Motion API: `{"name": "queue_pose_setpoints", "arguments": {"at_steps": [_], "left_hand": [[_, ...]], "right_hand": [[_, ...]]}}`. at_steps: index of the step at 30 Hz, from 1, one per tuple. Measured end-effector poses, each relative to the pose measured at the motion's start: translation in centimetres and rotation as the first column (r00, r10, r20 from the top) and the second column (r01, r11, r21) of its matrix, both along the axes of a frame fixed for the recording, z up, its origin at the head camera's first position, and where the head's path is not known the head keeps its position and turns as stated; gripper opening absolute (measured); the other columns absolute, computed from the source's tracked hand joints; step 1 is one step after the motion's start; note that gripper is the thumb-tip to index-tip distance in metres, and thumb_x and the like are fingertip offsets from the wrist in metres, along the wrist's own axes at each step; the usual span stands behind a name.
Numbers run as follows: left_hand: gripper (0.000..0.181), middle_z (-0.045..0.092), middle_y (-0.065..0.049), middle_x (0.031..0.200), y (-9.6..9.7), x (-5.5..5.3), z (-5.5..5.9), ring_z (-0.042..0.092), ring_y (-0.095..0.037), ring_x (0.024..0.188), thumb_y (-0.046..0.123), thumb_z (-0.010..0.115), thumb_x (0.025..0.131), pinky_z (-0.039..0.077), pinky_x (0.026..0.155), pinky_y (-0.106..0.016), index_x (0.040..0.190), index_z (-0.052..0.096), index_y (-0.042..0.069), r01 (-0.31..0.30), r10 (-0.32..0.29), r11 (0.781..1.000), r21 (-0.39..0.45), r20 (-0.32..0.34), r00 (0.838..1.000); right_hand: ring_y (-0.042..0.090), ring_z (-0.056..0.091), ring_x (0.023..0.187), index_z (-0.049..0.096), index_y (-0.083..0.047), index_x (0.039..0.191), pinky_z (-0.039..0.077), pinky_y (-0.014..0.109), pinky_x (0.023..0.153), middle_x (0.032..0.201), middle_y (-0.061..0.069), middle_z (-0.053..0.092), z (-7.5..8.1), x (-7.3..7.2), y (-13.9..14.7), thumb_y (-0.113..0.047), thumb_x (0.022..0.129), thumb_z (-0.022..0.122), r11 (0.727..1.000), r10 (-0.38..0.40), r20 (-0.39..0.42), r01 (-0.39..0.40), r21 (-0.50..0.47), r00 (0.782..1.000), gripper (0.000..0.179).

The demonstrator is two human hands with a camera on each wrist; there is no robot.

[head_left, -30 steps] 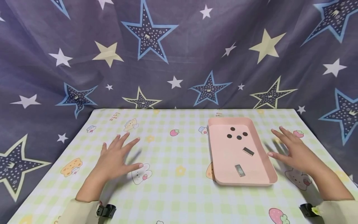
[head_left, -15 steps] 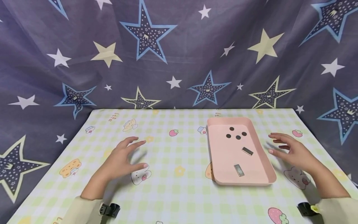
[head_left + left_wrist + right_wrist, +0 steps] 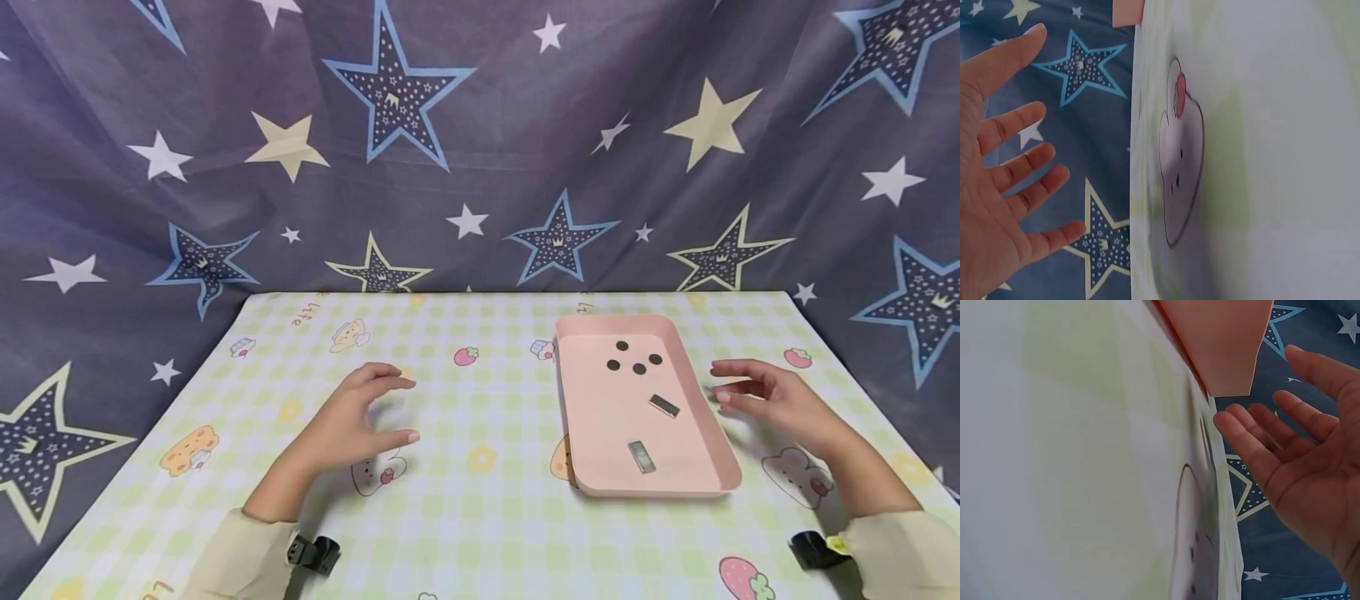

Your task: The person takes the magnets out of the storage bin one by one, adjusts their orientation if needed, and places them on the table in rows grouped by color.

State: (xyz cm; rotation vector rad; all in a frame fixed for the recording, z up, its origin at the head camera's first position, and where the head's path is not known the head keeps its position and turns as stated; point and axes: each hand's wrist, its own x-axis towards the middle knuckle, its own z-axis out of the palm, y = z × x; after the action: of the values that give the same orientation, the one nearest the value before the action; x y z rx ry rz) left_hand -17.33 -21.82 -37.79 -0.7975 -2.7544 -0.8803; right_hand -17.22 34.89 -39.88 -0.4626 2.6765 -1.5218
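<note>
A pink rectangular tray lies right of the table's middle. Inside it, toward the far end, are several small black discs. Two small flat rectangular pieces sit nearer the front: a dark one with a shiny edge and a silvery grey one. My left hand hovers above the cloth left of the tray, fingers relaxed, holding nothing; its bare palm shows in the left wrist view. Just beyond the tray's right wall is my right hand, also holding nothing, its fingers loosely bent.
A green-and-white checked tablecloth with cartoon prints covers the table. Behind it and at both sides hangs a dark curtain with stars. Each wrist carries a black strapped device, one at the left cuff and one at the right cuff.
My left hand has moved right, and its spread fingers have bent a little. My right hand has shifted slightly left toward the tray, fingers more bent. The tray's contents have stayed put.
</note>
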Motion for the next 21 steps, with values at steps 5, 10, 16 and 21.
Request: {"name": "queue_pose_setpoints", "arguments": {"at_steps": [5, 10, 16, 21], "left_hand": [[0.059, 0.053, -0.004, 0.129, 1.1, -0.4, 0.2, 0.049, -0.023, 0.12, 0.037, 0.087, 0.073, 0.043, 0.098, -0.047, 0.123, 0.066, 0.014, 0.053, -0.053, 0.998, 0.037, -0.007, 0.999], [0.056, 0.054, 0.004, 0.125, 2.2, -0.6, 0.2, 0.052, -0.018, 0.117, 0.037, 0.086, 0.073, 0.045, 0.096, -0.045, 0.122, 0.066, 0.018, 0.095, -0.096, 0.994, 0.061, 0.009, 0.995], [0.053, 0.054, 0.006, 0.124, 3.4, -0.9, 0.4, 0.052, -0.016, 0.117, 0.036, 0.086, 0.075, 0.046, 0.098, -0.043, 0.121, 0.066, 0.02, 0.119, -0.122, 0.99, 0.075, 0.033, 0.992], [0.05, 0.055, 0.009, 0.122, 4.5, -1.2, 0.7, 0.054, -0.014, 0.114, 0.034, 0.086, 0.075, 0.047, 0.096, -0.043, 0.119, 0.066, 0.022, 0.152, -0.16, 0.981, 0.119, 0.061, 0.985]], "right_hand": [[0.004, 0.064, 0.097, 0.042, 0.013, 0.136, 0.056, 0.026, 0.077, 0.12, -0.01, 0.061, -0.3, -0.6, 0.0, -0.008, 0.095, 0.063, 0.998, 0.019, 0.068, -0.015, -0.063, 0.998, 0.05], [0.004, 0.064, 0.102, 0.038, 0.012, 0.139, 0.057, 0.031, 0.077, 0.124, -0.014, 0.059, -0.5, -1.0, 0.0, -0.005, 0.097, 0.06, 0.985, 0.091, 0.114, -0.072, -0.156, 0.989, 0.051], [0.004, 0.062, 0.107, 0.034, 0.01, 0.143, 0.057, 0.034, 0.078, 0.125, -0.015, 0.058, -0.7, -1.4, 0.1, -0.002, 0.098, 0.056, 0.971, 0.144, 0.168, -0.107, -0.211, 0.975, 0.051], [0.005, 0.062, 0.107, 0.028, 0.01, 0.146, 0.057, 0.036, 0.08, 0.124, -0.015, 0.057, -0.7, -1.9, 0.1, -0.004, 0.098, 0.056, 0.971, 0.149, 0.235, -0.097, -0.217, 0.961, 0.057]]}}
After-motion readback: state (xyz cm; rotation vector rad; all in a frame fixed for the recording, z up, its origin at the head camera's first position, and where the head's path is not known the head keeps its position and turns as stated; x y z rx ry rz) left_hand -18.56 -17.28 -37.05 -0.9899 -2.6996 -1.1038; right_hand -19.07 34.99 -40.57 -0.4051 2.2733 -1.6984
